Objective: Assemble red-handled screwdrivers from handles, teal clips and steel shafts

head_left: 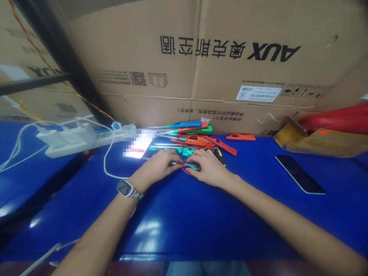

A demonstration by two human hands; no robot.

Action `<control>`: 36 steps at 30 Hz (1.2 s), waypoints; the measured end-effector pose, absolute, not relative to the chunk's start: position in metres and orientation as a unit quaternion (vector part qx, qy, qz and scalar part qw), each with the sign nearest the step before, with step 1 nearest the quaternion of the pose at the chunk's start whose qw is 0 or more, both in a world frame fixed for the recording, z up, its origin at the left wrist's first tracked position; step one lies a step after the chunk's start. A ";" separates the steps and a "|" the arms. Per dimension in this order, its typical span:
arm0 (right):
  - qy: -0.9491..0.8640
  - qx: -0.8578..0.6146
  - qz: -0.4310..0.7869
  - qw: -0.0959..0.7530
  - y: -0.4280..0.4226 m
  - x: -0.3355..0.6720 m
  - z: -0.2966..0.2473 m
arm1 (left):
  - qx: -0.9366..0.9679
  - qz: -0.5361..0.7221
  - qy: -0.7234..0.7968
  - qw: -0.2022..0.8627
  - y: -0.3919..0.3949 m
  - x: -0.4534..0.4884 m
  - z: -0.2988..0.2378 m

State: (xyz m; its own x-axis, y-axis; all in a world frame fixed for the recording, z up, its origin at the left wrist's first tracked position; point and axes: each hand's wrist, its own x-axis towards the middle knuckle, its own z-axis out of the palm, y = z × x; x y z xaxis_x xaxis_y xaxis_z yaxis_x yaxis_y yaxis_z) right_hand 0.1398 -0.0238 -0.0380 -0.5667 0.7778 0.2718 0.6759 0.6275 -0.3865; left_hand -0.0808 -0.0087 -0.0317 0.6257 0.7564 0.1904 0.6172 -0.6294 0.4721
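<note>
Pinched by the fingers of the left hand (pixel 159 164) and the right hand (pixel 209 166), a small part (pixel 193 167) sits at the centre of the head view. From what I can see past the fingers, its long axis runs across the frame, dark, slim end left, green end right. Thin red wire (pixel 186 170) curves below it. Just above, I see smooth plastic lighters (pixel 189 125) in blue, red and green, their slender metal rods pointing left. Right of them lies a black-and-yellow handle (pixel 219 155). Glossy blue table (pixel 244 226) fills the lower frame; ridged, matte cardboard (pixel 172 76) spans the top.
</note>
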 end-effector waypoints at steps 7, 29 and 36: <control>-0.834 -0.430 0.198 0.282 -0.027 0.136 -0.053 | 0.901 0.167 0.371 0.148 -0.009 -0.075 -0.030; -0.814 -0.444 0.189 0.322 -0.029 0.135 -0.061 | 0.890 0.187 0.372 0.188 -0.010 -0.079 -0.033; -0.820 -0.437 0.192 0.317 -0.030 0.135 -0.059 | 0.888 0.181 0.373 0.200 -0.011 -0.080 -0.032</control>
